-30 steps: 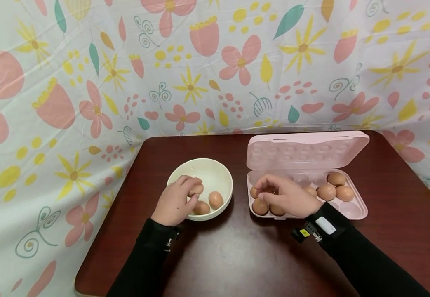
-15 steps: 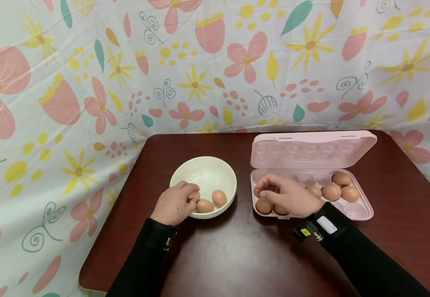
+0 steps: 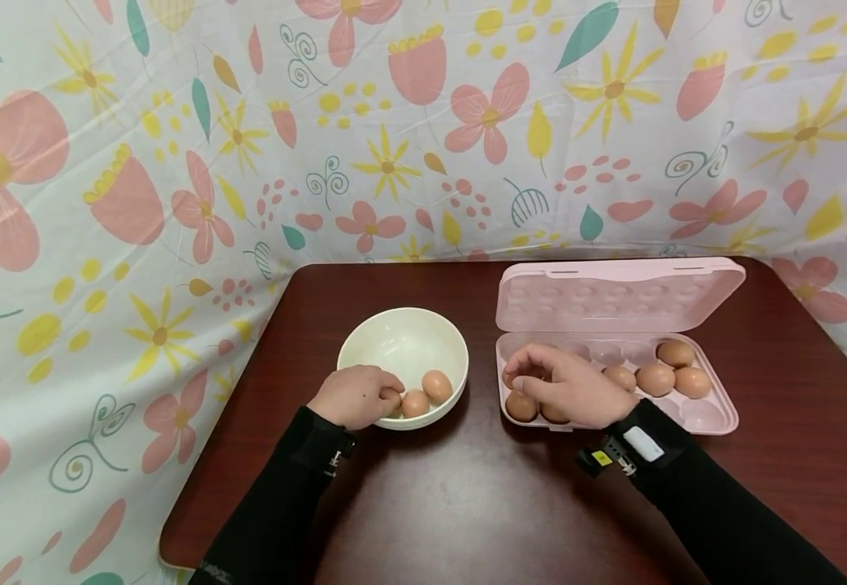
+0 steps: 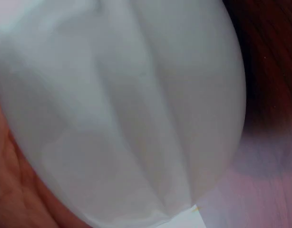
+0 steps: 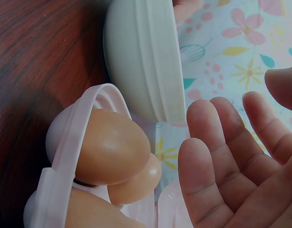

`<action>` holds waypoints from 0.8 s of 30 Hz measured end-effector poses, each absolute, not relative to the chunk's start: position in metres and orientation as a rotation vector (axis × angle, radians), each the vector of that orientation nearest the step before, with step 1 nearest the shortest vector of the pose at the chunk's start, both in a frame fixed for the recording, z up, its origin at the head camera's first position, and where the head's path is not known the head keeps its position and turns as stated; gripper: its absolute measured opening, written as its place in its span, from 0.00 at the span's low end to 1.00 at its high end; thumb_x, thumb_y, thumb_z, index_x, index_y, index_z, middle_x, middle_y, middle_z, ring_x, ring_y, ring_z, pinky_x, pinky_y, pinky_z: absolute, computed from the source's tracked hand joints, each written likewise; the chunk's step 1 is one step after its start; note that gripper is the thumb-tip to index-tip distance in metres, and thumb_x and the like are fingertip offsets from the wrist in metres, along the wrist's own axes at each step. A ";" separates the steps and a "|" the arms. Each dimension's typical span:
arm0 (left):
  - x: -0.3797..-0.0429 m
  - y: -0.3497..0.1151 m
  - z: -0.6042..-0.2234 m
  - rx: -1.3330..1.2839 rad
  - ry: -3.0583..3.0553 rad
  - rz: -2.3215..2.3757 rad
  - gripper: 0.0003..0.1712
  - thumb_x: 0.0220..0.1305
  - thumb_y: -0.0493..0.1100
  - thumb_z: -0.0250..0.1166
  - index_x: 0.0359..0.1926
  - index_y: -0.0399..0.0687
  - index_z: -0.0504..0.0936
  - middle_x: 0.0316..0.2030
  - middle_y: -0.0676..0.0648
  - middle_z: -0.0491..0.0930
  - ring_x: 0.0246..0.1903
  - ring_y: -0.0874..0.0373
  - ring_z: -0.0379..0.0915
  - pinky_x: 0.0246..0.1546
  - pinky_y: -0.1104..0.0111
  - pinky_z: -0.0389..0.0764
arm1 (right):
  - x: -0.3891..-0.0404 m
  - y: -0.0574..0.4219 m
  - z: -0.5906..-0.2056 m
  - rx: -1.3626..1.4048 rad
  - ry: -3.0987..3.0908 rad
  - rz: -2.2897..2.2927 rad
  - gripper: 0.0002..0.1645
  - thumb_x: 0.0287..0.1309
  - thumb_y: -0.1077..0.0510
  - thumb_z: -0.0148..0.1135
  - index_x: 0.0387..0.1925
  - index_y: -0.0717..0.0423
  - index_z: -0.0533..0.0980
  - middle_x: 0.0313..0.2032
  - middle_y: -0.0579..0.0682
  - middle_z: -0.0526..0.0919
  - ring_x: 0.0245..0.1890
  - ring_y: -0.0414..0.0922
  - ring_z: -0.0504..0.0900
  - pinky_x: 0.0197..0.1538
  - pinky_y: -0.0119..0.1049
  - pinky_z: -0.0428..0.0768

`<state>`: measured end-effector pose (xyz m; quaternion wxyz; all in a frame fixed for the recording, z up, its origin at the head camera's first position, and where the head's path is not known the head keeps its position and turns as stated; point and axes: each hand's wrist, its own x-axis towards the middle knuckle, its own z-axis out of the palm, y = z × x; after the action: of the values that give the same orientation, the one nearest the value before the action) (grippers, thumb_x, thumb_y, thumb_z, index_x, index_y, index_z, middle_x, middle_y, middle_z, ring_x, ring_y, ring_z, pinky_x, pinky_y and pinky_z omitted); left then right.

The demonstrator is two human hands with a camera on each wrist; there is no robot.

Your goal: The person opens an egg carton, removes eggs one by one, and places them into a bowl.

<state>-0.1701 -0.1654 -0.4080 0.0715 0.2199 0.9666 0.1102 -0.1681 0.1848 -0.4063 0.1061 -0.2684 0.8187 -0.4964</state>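
A cream bowl [image 3: 408, 325] stands left of the middle of the table. My left hand [image 3: 353, 398] reaches over its near-left rim with fingers bent around a brown egg [image 3: 392, 400], mostly covered by them. Beside it in the bowl lie two more eggs, one nearer [image 3: 416, 403] and one further right [image 3: 437, 387]. My right hand [image 3: 576, 388] hovers over the left part of a pink egg carton [image 3: 723, 418], its fingers loosely bent. The right wrist view shows nothing in that hand, and a carton egg [image 5: 112, 147] sits apart from the fingers.
The carton's lid [image 3: 613, 296] stands raised at the back. Several eggs [image 3: 655, 379] fill pockets on its right side. A patterned cloth [image 3: 423, 162] hangs behind the dark wooden table [image 3: 438, 504]. The bowl's outer wall [image 4: 136, 118] fills the left wrist view.
My left hand has lowered with its egg to the near-left part of the bowl, and the other two eggs have shifted slightly right. The right hand stays over the carton.
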 end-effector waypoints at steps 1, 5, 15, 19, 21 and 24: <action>-0.171 -0.165 -0.408 0.673 2.888 0.323 0.16 0.62 0.43 0.62 0.46 0.65 0.89 0.37 0.63 0.83 0.35 0.63 0.74 0.39 0.64 0.75 | -0.168 0.185 -0.407 -0.799 2.413 -1.462 0.08 0.70 0.59 0.60 0.47 0.55 0.78 0.42 0.55 0.84 0.29 0.43 0.79 0.38 0.32 0.78; -0.171 -0.166 -0.408 0.707 2.846 0.319 0.16 0.63 0.43 0.62 0.46 0.67 0.90 0.39 0.62 0.84 0.37 0.63 0.75 0.41 0.63 0.76 | -0.167 0.185 -0.407 -0.809 2.414 -1.459 0.08 0.70 0.59 0.60 0.48 0.55 0.78 0.42 0.55 0.84 0.30 0.45 0.79 0.38 0.32 0.78; -0.167 -0.168 -0.408 0.697 2.856 0.421 0.18 0.67 0.46 0.60 0.56 0.55 0.84 0.41 0.58 0.82 0.43 0.62 0.76 0.48 0.63 0.76 | -0.168 0.188 -0.409 -0.829 2.433 -1.429 0.09 0.70 0.59 0.59 0.48 0.54 0.79 0.43 0.54 0.84 0.30 0.49 0.80 0.38 0.32 0.78; -0.167 -0.166 -0.407 0.673 2.848 0.470 0.18 0.68 0.47 0.60 0.57 0.53 0.83 0.41 0.55 0.81 0.45 0.60 0.75 0.49 0.62 0.76 | -0.169 0.190 -0.411 -0.840 2.449 -1.415 0.09 0.70 0.60 0.59 0.48 0.53 0.79 0.43 0.53 0.84 0.33 0.46 0.80 0.41 0.31 0.77; -0.167 -0.165 -0.407 0.659 2.853 0.495 0.19 0.67 0.46 0.59 0.57 0.52 0.83 0.43 0.54 0.80 0.44 0.60 0.75 0.48 0.63 0.76 | -0.169 0.191 -0.412 -0.848 2.457 -1.410 0.09 0.69 0.60 0.59 0.48 0.53 0.79 0.43 0.53 0.84 0.35 0.44 0.80 0.43 0.31 0.77; -0.166 -0.163 -0.407 0.670 2.884 0.534 0.20 0.67 0.45 0.58 0.57 0.50 0.82 0.47 0.51 0.80 0.43 0.60 0.75 0.47 0.63 0.76 | -0.170 0.191 -0.414 -0.852 2.462 -1.406 0.08 0.69 0.60 0.60 0.48 0.53 0.79 0.43 0.53 0.84 0.35 0.42 0.80 0.43 0.31 0.77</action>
<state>-0.1662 -0.1633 -0.4069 0.0666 0.2223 0.9565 0.1770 -0.1705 0.1912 -0.4144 0.0905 -0.2865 0.8283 -0.4730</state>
